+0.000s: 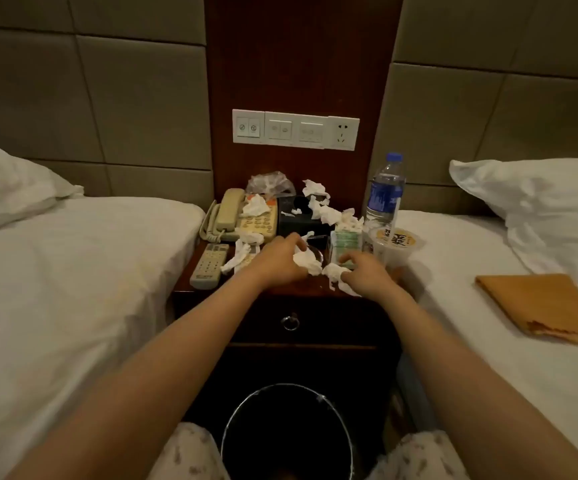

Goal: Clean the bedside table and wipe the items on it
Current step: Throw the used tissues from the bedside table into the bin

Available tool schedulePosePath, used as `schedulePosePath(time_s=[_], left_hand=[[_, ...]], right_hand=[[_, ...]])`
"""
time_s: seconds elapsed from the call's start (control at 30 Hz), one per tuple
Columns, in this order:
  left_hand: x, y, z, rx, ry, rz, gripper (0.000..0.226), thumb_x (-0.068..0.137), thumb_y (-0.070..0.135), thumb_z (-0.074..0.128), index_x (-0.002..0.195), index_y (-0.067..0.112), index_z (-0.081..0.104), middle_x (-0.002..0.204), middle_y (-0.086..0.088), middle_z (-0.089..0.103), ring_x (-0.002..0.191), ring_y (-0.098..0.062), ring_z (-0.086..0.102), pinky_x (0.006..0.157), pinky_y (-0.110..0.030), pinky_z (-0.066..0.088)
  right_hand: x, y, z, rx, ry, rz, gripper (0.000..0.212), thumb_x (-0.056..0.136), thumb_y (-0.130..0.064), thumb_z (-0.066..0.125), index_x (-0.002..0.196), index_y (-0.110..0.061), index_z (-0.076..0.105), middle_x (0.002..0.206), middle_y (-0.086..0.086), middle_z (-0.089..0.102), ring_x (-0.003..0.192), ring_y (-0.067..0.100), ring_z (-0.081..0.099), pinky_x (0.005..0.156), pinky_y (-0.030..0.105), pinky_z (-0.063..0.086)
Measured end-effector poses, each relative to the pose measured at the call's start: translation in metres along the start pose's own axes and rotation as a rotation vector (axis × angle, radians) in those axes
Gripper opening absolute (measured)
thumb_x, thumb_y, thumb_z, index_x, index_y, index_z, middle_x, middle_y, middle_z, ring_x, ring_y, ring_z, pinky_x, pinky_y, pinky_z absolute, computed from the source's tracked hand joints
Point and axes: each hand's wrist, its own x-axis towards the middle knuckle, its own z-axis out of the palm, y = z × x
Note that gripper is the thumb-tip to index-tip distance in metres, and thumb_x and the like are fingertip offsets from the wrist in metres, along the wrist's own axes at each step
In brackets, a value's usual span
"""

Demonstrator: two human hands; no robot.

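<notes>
The black bin [287, 431] waits below the bedside table [280, 292]. At its front edge, the left hand [280, 261] and right hand [367, 275] each pinch crumpled tissues [306, 261]. They look light, soft and easily torn, so bunch them whole.

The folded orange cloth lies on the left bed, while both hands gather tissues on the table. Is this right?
Not quite. The head view shows the orange cloth on the right bed; both hands, left and right, do gather tissues.
</notes>
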Motion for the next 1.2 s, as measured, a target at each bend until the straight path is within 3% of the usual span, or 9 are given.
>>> schedulePosePath(time_s=[0.13,0.27,0.43,0.6,0.7,0.83,0.93,1.03,1.2], left_hand=[[0.006,0.011,0.026,0.309,0.070,0.076,0.054,0.082,0.034,0.065,0.130,0.025,0.043,0.135,-0.012,0.043,0.125,-0.032,0.040,0.102,-0.044,0.037],[0.019,-0.001,0.040,0.343,0.060,0.072,0.050,0.085,0.036,0.061,0.131,0.026,0.045,0.132,-0.012,0.044,0.122,-0.031,0.044,0.097,-0.043,0.042],[0.023,-0.013,0.040,0.040,0.227,0.047,0.018,0.090,0.019,0.057,0.104,0.017,0.067,0.116,-0.005,0.062,0.103,-0.021,0.059,0.076,-0.026,0.044],[0.009,-0.015,0.036,-0.220,0.423,0.017,0.012,0.089,0.010,0.055,0.089,0.016,0.065,0.093,0.003,0.062,0.086,-0.009,0.053,0.069,-0.018,0.039],[-0.017,-0.015,0.034,-0.353,0.477,0.053,0.013,0.088,0.009,0.056,0.084,0.020,0.061,0.086,0.012,0.059,0.079,-0.003,0.053,0.060,-0.008,0.039],[-0.058,-0.031,0.039,-0.439,0.369,0.059,0.022,0.086,0.007,0.059,0.074,0.025,0.061,0.079,0.014,0.060,0.071,0.003,0.054,0.065,-0.004,0.042],[-0.074,-0.045,0.043,-0.480,0.044,-0.089,0.020,0.087,0.007,0.058,0.078,0.024,0.063,0.083,0.007,0.063,0.077,-0.006,0.059,0.066,-0.017,0.048],[-0.084,-0.059,0.058,-0.319,-0.263,-0.190,0.014,0.088,0.007,0.057,0.090,0.018,0.064,0.086,0.003,0.062,0.076,-0.007,0.058,0.064,-0.019,0.048],[-0.093,-0.077,0.094,-0.179,-0.353,-0.238,0.014,0.089,0.008,0.056,0.098,0.016,0.064,0.086,0.004,0.058,0.077,-0.007,0.056,0.061,-0.014,0.045]], right_hand=[[0.003,0.006,0.016,-0.049,0.042,-0.008,0.041,0.089,-0.018,0.056,0.129,-0.012,0.050,0.136,0.017,0.045,0.122,0.034,0.046,0.101,0.039,0.040],[0.009,0.012,0.035,-0.019,0.089,-0.040,0.037,0.086,-0.012,0.054,0.123,-0.011,0.057,0.125,0.016,0.057,0.117,0.033,0.052,0.093,0.035,0.043],[0.007,0.010,0.034,0.193,0.240,0.028,0.027,0.088,-0.005,0.051,0.110,-0.007,0.067,0.116,0.012,0.064,0.106,0.025,0.058,0.082,0.026,0.043],[-0.016,0.003,0.030,0.531,0.335,0.097,0.016,0.086,-0.006,0.054,0.092,-0.010,0.069,0.090,0.001,0.063,0.084,0.012,0.054,0.062,0.020,0.038],[-0.037,0.005,0.043,0.633,0.255,0.129,0.013,0.084,-0.008,0.058,0.081,-0.018,0.066,0.083,-0.002,0.062,0.077,0.011,0.055,0.064,0.022,0.042],[-0.060,0.012,0.068,0.558,-0.072,0.099,0.014,0.086,-0.007,0.057,0.080,-0.017,0.065,0.074,-0.004,0.060,0.075,0.013,0.057,0.066,0.024,0.046],[-0.068,0.014,0.080,0.443,-0.335,0.174,0.010,0.087,-0.006,0.058,0.085,-0.014,0.065,0.075,0.000,0.058,0.069,0.011,0.055,0.059,0.021,0.046],[-0.075,0.011,0.092,0.289,-0.540,0.197,0.010,0.087,-0.005,0.058,0.089,-0.013,0.064,0.077,-0.001,0.057,0.069,0.010,0.053,0.057,0.019,0.045],[-0.090,0.016,0.124,0.128,-0.635,0.211,0.023,0.085,-0.005,0.062,0.108,-0.006,0.065,0.079,-0.001,0.055,0.073,0.011,0.056,0.060,0.019,0.048]])
